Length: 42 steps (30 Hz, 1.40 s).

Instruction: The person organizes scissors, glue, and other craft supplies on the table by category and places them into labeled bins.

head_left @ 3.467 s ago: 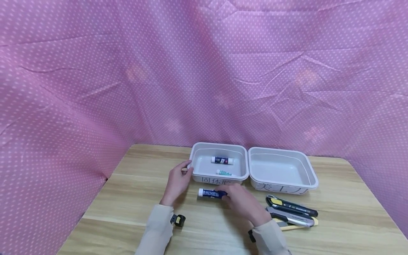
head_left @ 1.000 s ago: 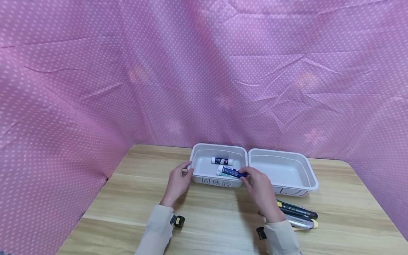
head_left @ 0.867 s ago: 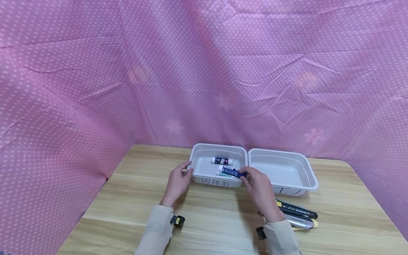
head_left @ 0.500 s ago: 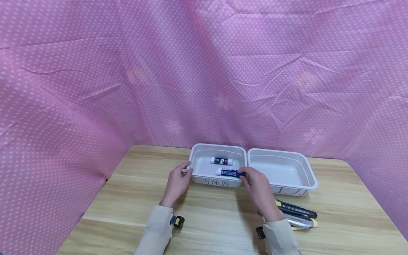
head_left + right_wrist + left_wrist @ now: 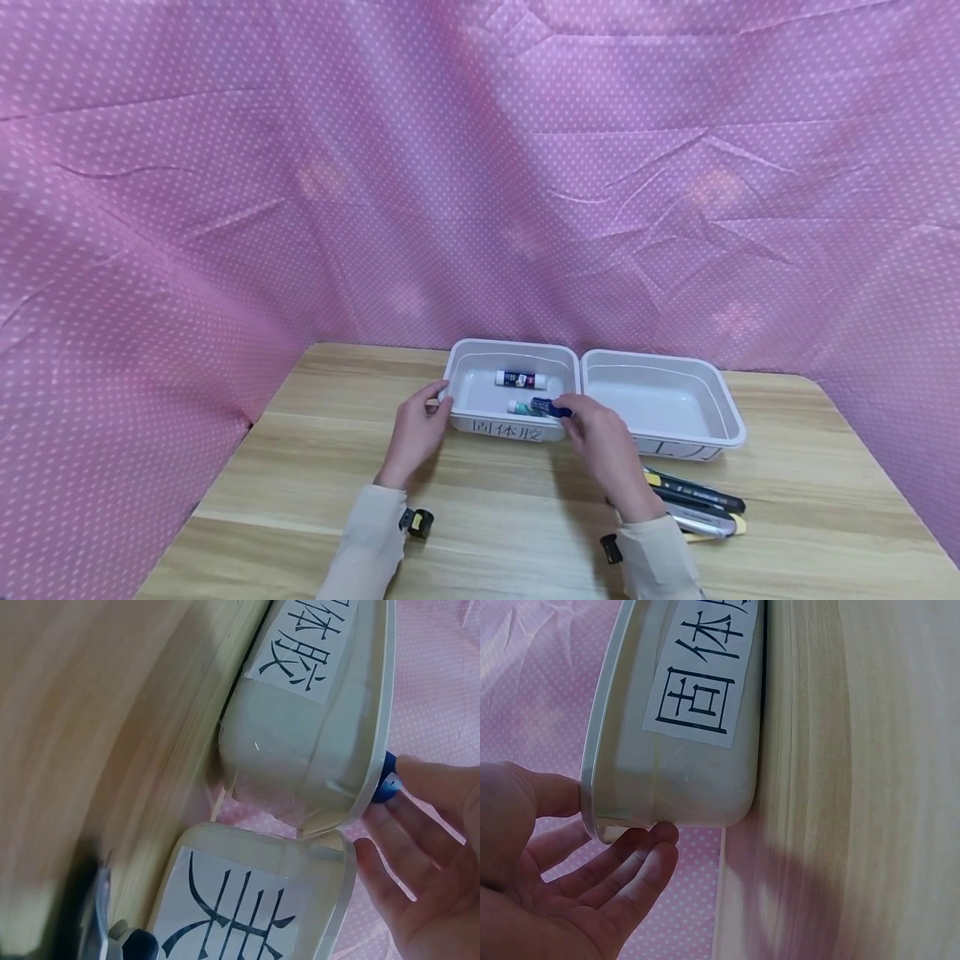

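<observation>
Two white plastic boxes stand side by side in the head view, the left box (image 5: 480,342) and the right box (image 5: 652,356), each with a Chinese paper label. My left hand (image 5: 417,425) holds the left box by its left rim; in the left wrist view the thumb and fingers of that hand (image 5: 570,877) are at the corner. My right hand (image 5: 603,446) pinches the dark blue end of a glue stick (image 5: 551,407) at the near right of that box. Inside lie another dark blue glue stick (image 5: 521,380) and a teal one (image 5: 521,408), partly covered.
Several box cutters (image 5: 701,504) lie bunched on the wooden table (image 5: 285,475), right of my right forearm and partly hidden by it. A pink dotted cloth (image 5: 480,208) hangs behind the boxes.
My right hand picked up the blue glue stick from the table and brought it into the left box. Lately its white-capped end has dropped from view, uncovering the teal stick. My left hand stays put.
</observation>
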Each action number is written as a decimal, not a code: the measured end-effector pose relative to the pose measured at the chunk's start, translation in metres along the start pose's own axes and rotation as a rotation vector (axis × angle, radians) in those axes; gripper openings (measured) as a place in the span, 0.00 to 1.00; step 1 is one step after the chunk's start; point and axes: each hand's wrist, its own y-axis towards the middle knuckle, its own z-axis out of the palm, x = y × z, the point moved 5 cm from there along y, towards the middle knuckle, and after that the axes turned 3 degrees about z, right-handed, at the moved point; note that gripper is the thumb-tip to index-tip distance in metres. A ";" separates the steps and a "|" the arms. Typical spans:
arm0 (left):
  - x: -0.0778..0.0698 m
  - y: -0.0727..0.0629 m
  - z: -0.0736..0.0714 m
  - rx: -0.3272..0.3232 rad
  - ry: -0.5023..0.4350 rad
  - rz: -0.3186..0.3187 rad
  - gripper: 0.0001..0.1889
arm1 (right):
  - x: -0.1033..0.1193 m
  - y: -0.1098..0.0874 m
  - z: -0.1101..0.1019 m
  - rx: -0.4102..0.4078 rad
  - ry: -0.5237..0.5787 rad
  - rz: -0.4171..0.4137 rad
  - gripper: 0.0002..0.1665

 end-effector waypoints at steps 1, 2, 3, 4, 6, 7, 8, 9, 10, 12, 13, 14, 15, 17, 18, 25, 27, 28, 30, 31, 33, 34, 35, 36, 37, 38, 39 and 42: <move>0.000 0.000 0.000 -0.001 0.001 0.003 0.22 | 0.000 0.000 0.000 0.009 -0.001 0.009 0.16; 0.000 0.000 -0.001 -0.003 0.001 0.008 0.22 | 0.000 0.000 0.001 0.019 -0.001 0.021 0.16; 0.000 0.000 -0.001 -0.004 0.000 0.010 0.22 | 0.000 0.000 0.001 0.028 0.000 0.032 0.17; 0.000 0.000 -0.001 -0.005 -0.002 0.010 0.22 | 0.000 0.000 0.002 0.035 0.000 0.043 0.17; 0.001 0.001 0.000 -0.004 -0.008 0.006 0.22 | 0.000 0.000 0.002 0.046 0.002 0.062 0.16; 0.001 0.001 0.000 -0.003 -0.012 0.005 0.22 | -0.001 0.000 0.003 0.050 0.004 0.070 0.16; 0.001 0.001 0.000 -0.001 -0.015 0.003 0.22 | -0.001 -0.001 0.003 0.053 0.007 0.074 0.16; 0.002 0.001 0.001 0.001 -0.019 -0.001 0.22 | -0.001 -0.001 0.003 0.055 0.010 0.080 0.16; 0.002 0.001 0.001 0.002 -0.021 -0.001 0.22 | -0.001 -0.001 0.003 0.057 0.013 0.082 0.16; 0.001 0.001 0.001 0.002 -0.025 -0.004 0.22 | -0.001 -0.001 0.003 0.060 0.016 0.083 0.16; 0.002 0.001 0.001 0.002 -0.025 -0.005 0.22 | -0.001 -0.001 0.003 0.060 0.018 0.082 0.16; 0.001 0.000 0.001 0.003 -0.023 0.001 0.22 | -0.001 -0.002 0.003 0.060 0.021 0.077 0.16; 0.001 0.000 0.001 0.002 -0.021 0.001 0.22 | -0.001 -0.002 0.002 0.059 0.021 0.075 0.16; 0.001 0.000 0.001 0.001 -0.018 0.007 0.22 | 0.000 -0.002 0.002 0.057 0.019 0.060 0.16; 0.001 0.000 0.001 0.000 -0.016 0.011 0.22 | 0.001 -0.003 0.002 0.056 0.017 0.053 0.15; 0.002 0.000 0.001 -0.003 -0.011 0.022 0.21 | 0.005 -0.003 0.000 0.061 -0.001 0.045 0.13; 0.002 0.000 0.001 -0.002 -0.014 0.019 0.22 | 0.007 -0.004 -0.001 0.059 -0.006 0.046 0.13; 0.002 0.000 0.000 -0.002 -0.018 0.017 0.22 | 0.009 -0.003 -0.002 0.058 -0.008 0.044 0.13; 0.001 0.001 0.000 0.001 -0.027 0.017 0.22 | 0.013 -0.003 -0.005 0.053 -0.014 0.037 0.12; 0.001 0.001 0.000 0.002 -0.027 0.017 0.22 | 0.015 -0.003 -0.007 0.053 -0.015 0.033 0.12; 0.001 0.000 -0.001 0.008 -0.032 0.001 0.22 | 0.018 -0.003 -0.011 0.054 -0.020 0.029 0.12; 0.001 0.000 -0.001 0.009 -0.034 -0.003 0.22 | 0.019 -0.004 -0.013 0.055 -0.022 0.027 0.12; 0.001 0.000 -0.001 0.010 -0.033 -0.007 0.22 | 0.020 -0.005 -0.014 0.055 -0.025 0.024 0.12; 0.001 -0.001 -0.001 0.010 -0.030 -0.010 0.22 | 0.021 -0.005 -0.015 0.055 -0.030 0.022 0.12; 0.001 -0.001 -0.001 0.010 -0.030 -0.013 0.22 | 0.021 -0.007 -0.016 0.056 -0.033 0.022 0.13; 0.000 -0.002 -0.001 0.011 -0.034 -0.015 0.22 | 0.021 -0.008 -0.017 0.051 -0.039 0.020 0.13; 0.000 -0.002 -0.001 0.013 -0.033 -0.008 0.22 | 0.020 -0.009 -0.017 0.047 -0.045 0.018 0.13; -0.001 -0.001 -0.001 0.010 -0.033 -0.004 0.22 | 0.018 -0.012 -0.021 0.027 -0.063 -0.008 0.14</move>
